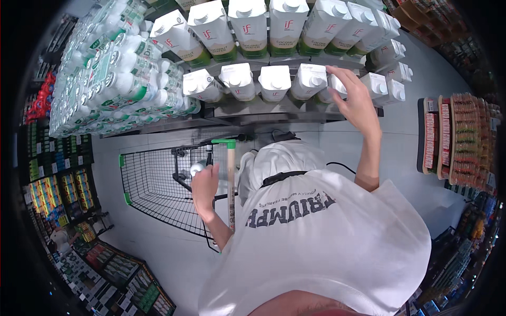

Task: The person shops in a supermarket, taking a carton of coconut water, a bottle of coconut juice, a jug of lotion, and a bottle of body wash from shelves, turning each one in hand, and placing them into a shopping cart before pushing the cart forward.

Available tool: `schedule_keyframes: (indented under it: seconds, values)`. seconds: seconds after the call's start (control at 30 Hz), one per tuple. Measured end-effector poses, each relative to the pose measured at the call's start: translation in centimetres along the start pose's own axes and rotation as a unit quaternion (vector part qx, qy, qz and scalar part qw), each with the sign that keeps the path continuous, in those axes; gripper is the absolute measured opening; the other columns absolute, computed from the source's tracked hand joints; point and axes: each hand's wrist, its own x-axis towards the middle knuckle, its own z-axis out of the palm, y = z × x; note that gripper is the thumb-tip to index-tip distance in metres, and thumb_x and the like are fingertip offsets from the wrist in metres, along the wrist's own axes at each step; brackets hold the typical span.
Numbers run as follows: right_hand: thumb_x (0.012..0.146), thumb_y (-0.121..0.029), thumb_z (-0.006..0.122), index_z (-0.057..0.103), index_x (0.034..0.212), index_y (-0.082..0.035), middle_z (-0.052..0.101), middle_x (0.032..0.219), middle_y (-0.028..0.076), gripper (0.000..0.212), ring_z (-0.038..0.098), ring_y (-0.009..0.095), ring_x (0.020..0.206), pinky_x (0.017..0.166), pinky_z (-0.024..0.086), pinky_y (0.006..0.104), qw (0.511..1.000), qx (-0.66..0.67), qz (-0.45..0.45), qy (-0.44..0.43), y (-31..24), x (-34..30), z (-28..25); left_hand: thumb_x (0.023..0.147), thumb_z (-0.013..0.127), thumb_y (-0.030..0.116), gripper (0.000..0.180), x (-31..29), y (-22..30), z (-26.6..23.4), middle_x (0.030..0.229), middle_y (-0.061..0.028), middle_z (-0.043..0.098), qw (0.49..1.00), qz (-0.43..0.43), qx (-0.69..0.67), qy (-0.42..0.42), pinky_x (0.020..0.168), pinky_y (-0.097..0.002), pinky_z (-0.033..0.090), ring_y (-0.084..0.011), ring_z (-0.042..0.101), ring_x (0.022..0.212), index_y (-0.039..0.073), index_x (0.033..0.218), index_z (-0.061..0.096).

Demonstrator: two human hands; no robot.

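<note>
My right hand (356,100) reaches to the lower shelf row, its thumb and fingers around the top of a white drink carton (337,86). The carton stands among others like it, partly hidden by the hand. A neighbouring carton (309,81) is just to its left. Over the handle end of a wire shopping cart (153,181), my left hand (204,185) is curled closed. A white round thing (196,168) shows at its fingertips; what it belongs to is hidden. The cart's handle bar (231,174) runs beside the left hand.
Taller white-and-green cartons (247,29) fill the upper row. Wrapped packs of clear bottles (124,79) are stacked at the left. A rack of packaged goods (461,142) stands on the right, with more shelves (121,268) at lower left. Pale floor (153,255) lies below the cart.
</note>
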Motion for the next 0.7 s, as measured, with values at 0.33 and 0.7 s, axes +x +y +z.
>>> schedule_keyframes:
  seconds: [0.33,0.7]
  values:
    - [0.068,-0.011,0.086,0.048,0.137,0.003,0.057,0.133,0.019,0.080,0.044,0.039,0.139,0.124,0.022,0.0540,0.980,-0.128,-0.112,-0.099,5.9,2.7,6.4,0.094,0.071,0.032,0.076,9.7,21.6,7.8,0.127,-0.0189,0.065,0.920,0.237,-0.310,-0.033,0.086,-0.0351,0.056,-0.0230,0.072,0.094,0.000,0.153,0.035]
    - [0.061,0.008,0.073,0.050,0.123,0.004,0.057,0.113,0.022,0.066,0.055,0.040,0.121,0.121,0.033,0.0528,0.983,0.037,-0.141,-0.109,4.7,-2.1,6.0,0.085,0.068,0.010,0.097,15.0,21.2,17.0,0.128,-0.0225,0.067,0.904,0.196,-0.377,-0.053,0.096,-0.0410,0.052,-0.0410,0.065,0.118,0.013,0.162,0.008]
